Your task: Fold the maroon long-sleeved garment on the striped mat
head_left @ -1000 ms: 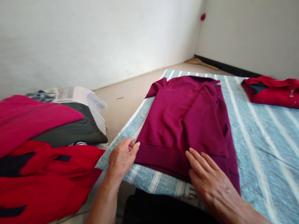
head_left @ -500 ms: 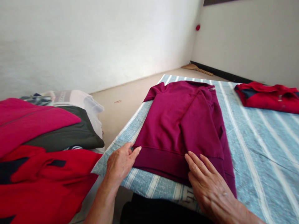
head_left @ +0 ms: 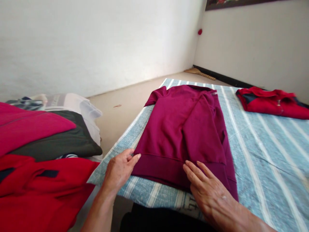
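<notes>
A purple-magenta sweatshirt (head_left: 169,129) lies spread on a blue-and-white striped cloth (head_left: 256,154), its hem band toward me and its neck at the far end. One sleeve is laid over the body; a short stretch of sleeve juts out at the far left. My left hand (head_left: 120,169) pinches the left corner of the hem between thumb and fingers. On the right part of the hem band, my right hand (head_left: 207,187) rests flat with its fingers stretched out.
A folded red and navy garment (head_left: 270,101) lies at the far right of the cloth. To my left are piled a red garment (head_left: 48,193), a dark green one (head_left: 62,138), a pink one (head_left: 31,125) and a white bag (head_left: 77,104). A broom (head_left: 200,73) lies by the wall.
The whole view has shifted slightly, so everything appears a little further left. Both hands keep their places on the sweatshirt's hem.
</notes>
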Demonstrator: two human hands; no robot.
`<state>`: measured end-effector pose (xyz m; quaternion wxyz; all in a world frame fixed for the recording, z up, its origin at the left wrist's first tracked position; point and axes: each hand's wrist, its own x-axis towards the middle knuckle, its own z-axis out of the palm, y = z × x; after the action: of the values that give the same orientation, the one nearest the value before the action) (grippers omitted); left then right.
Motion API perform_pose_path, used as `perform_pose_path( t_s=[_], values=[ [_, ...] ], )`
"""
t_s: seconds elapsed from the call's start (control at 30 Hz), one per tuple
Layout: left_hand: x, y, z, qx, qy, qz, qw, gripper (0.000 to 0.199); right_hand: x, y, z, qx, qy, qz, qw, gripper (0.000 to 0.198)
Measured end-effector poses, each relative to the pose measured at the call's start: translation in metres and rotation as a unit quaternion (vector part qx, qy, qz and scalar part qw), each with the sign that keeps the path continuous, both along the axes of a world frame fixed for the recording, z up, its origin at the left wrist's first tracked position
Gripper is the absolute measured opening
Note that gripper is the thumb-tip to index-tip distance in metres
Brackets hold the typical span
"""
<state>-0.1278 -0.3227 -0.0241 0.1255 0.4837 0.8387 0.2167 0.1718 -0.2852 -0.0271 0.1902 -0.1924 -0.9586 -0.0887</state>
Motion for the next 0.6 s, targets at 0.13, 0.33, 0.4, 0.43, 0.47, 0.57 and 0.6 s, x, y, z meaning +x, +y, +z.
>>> perform_pose_path(
  t_s=[0.13, 0.33, 0.4, 0.43, 0.47, 0.57, 0.6],
  values=[
    [-0.004, 0.001, -0.002, 0.033, -0.085, 0.019, 0.996, 0.044, -0.002, -0.002, 0.005, -0.005, 0.007, 0.007, 1.000, 0.034],
    [-0.004, 0.002, 0.009, 0.036, -0.234, 0.063, 0.969, 0.053, -0.003, -0.006, 0.007, -0.024, 0.009, 0.021, 0.999, 0.035],
    [-0.005, 0.002, 0.011, 0.038, -0.257, 0.066, 0.963, 0.053, -0.003, -0.007, 0.006, -0.027, 0.007, 0.029, 0.999, 0.033],
    [-0.006, 0.002, 0.012, 0.038, -0.264, 0.066, 0.961, 0.052, -0.002, -0.008, 0.006, -0.026, 0.009, 0.028, 0.999, 0.033],
    [-0.006, 0.002, 0.012, 0.037, -0.270, 0.066, 0.960, 0.051, -0.002, -0.008, 0.006, -0.023, 0.011, 0.027, 0.999, 0.031],
    [-0.008, 0.002, 0.014, 0.037, -0.296, 0.068, 0.952, 0.049, -0.003, -0.010, 0.006, -0.015, 0.025, 0.029, 0.999, 0.030],
    [-0.009, 0.002, 0.014, 0.037, -0.308, 0.068, 0.948, 0.049, -0.003, -0.010, 0.006, -0.013, 0.028, 0.031, 0.999, 0.029]
  ],
)
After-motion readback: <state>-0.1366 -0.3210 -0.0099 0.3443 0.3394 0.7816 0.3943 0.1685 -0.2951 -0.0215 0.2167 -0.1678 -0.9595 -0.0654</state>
